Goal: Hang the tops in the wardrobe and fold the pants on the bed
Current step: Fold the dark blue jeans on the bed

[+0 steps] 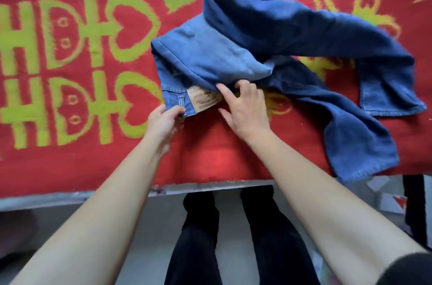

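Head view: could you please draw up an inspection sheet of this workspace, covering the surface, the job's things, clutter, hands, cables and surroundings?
Surface: red bedspread with a yellow-green pattern covers the bed.
Job's things: blue jeans lie crumpled on it, unfolded, legs twisted off to the right; the tan patch at the waistband shows. No tops seen.
Clutter: nothing seen.
Grippers: left hand grips the waistband corner; right hand touches the denim beside the patch, grip unclear.
Cables: nothing seen.
Surroundings: grey bed edge, pale floor and the person's dark trouser legs below; a dark object at right, unidentifiable.
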Motion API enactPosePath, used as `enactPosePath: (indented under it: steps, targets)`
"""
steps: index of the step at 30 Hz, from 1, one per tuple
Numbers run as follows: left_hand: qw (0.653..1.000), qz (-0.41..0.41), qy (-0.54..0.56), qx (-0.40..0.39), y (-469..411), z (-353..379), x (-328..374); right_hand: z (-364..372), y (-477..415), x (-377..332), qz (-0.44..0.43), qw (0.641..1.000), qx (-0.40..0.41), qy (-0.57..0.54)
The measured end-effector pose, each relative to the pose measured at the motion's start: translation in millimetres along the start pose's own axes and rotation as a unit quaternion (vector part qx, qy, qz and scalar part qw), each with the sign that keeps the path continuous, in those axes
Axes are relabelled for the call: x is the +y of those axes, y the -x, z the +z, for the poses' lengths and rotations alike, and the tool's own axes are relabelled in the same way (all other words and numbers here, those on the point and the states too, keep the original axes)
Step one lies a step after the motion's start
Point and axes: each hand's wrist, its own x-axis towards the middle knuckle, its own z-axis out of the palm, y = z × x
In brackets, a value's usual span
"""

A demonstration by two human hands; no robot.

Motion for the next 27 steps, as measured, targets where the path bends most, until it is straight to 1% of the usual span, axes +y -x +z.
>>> enactPosePath:
  steps: [2,4,5,6,8,11,12,14,16,17,19,20,22,25,27]
  targets:
    - [0.999,0.034,-0.004,0.013,11,-13,17,-12,-7,-15,-0.005,0.999,0.027,-0.018]
    - [0.998,0.057,-0.006,0.028,26,-20,43,-32,-10,-23,-0.036,0.996,0.079,0.006]
    - [0.998,0.062,-0.005,0.031,36,-24,58,-48,-9,-25,-0.042,0.995,0.089,0.023]
    - [0.998,0.064,-0.002,0.028,48,-26,73,-64,-8,-25,-0.038,0.996,0.075,0.029]
    - [0.996,0.083,-0.008,0.011,77,-30,102,-99,-4,-24,-0.028,1.0,0.012,0.003]
    - [0.986,0.157,-0.055,-0.016,131,-28,145,-154,11,-32,-0.04,0.99,-0.081,-0.106]
    - [0.98,0.182,-0.072,-0.021,148,-25,161,-171,15,-36,-0.035,0.989,-0.094,-0.111]
    - [0.97,0.223,-0.09,-0.03,181,-22,194,-200,19,-43,-0.001,0.991,-0.093,-0.097]
    - [0.962,0.258,-0.08,-0.035,213,-23,235,-236,17,-47,0.032,0.993,-0.059,-0.098]
    - [0.959,0.271,-0.07,-0.035,228,-25,256,-256,14,-49,0.033,0.993,-0.035,-0.103]
    - [0.953,0.298,-0.049,-0.028,255,-31,296,-301,5,-55,0.01,0.991,0.04,-0.126]
    - [0.946,0.32,-0.049,-0.022,267,-36,314,-326,-1,-59,0.007,0.986,0.078,-0.147]
    - [0.928,0.368,-0.057,-0.01,291,-43,345,-377,-14,-67,0.024,0.975,0.124,-0.184]
    - [0.912,0.409,-0.031,-0.01,322,-51,381,-447,-23,-74,0.036,0.965,0.188,-0.18]
    - [0.908,0.419,-0.02,-0.02,338,-55,401,-480,-21,-74,0.012,0.956,0.238,-0.17]
